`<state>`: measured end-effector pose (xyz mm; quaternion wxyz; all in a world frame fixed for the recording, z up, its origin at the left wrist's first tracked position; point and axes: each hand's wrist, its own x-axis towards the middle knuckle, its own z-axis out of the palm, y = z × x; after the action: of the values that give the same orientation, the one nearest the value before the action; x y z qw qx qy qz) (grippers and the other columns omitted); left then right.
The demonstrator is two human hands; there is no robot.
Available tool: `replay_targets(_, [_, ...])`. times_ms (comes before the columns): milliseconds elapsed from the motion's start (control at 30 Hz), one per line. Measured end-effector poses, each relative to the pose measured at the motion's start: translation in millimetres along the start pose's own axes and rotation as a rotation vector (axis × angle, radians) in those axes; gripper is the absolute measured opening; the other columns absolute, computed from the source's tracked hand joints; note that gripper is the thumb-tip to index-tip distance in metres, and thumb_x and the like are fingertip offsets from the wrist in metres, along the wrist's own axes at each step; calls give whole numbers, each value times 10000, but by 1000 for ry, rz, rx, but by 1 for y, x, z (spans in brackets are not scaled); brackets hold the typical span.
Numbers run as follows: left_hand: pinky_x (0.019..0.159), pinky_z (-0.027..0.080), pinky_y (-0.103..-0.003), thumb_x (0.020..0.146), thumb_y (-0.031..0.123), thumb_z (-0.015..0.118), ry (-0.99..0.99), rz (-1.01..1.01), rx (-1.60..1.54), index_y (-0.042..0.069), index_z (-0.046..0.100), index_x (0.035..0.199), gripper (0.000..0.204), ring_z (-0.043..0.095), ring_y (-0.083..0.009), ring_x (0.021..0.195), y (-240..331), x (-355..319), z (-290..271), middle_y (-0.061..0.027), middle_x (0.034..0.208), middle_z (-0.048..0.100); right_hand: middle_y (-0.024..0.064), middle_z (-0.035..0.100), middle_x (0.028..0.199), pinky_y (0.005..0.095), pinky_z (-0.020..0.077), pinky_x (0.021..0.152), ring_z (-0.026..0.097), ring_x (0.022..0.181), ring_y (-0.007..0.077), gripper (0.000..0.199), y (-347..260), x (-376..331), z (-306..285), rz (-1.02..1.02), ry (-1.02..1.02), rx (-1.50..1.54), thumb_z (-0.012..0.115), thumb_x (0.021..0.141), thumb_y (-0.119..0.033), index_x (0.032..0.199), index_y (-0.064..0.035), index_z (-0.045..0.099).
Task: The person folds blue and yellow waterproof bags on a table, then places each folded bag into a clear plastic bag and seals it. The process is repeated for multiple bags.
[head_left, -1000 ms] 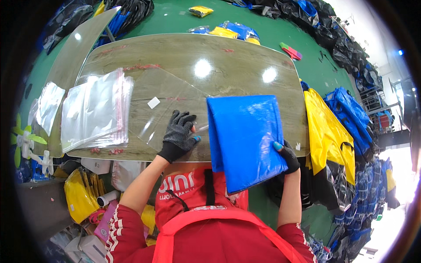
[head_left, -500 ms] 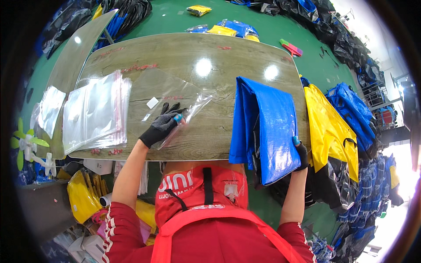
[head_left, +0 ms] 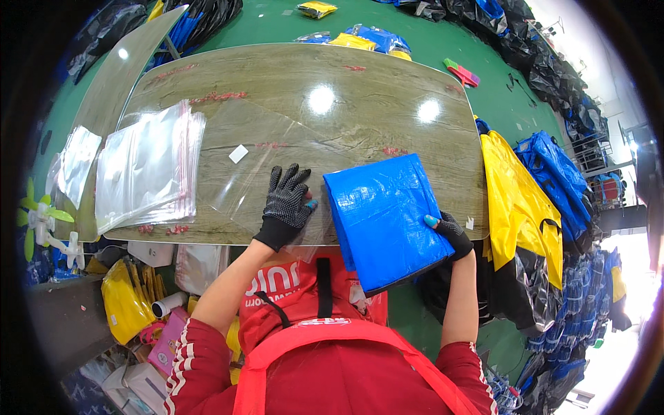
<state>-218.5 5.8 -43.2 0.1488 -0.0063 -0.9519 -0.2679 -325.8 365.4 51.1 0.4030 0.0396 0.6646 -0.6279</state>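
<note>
Your folded, glossy blue plastic sheet (head_left: 384,221) has swung leftward, now overhanging the near edge of the wood-grain desk (head_left: 373,90). Your black-gloved right hand (head_left: 453,235) clamps it, thumb on top, likely keeping its folds together. Your dotted black-gloved left hand (head_left: 285,204), fingers spread wide, lies over the clear flat plastic bag (head_left: 256,180) on the desk, probably steadying it.
</note>
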Motion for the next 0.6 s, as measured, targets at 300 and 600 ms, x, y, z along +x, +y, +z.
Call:
replay_targets(300, [1161,210,-527,747,110,681,150,36,-138,64,603,856,141,469,-359,1272,-10,-1,8,-147,1231,605,165,648,1136,361,558,813,667,926,218,661,-1,0,-20,53,8,-63,754,814,-328,1289,66,517])
replay_targets(600, [960,418,-352,932,168,541,24,-207,-695,9,583,964,168,603,-236,1023,-27,7,-33,-168,1200,636,144,615,1207,344,507,885,598,1026,205,705,21,-10,85,-55,-156,-85,763,812,-281,1386,-4,463])
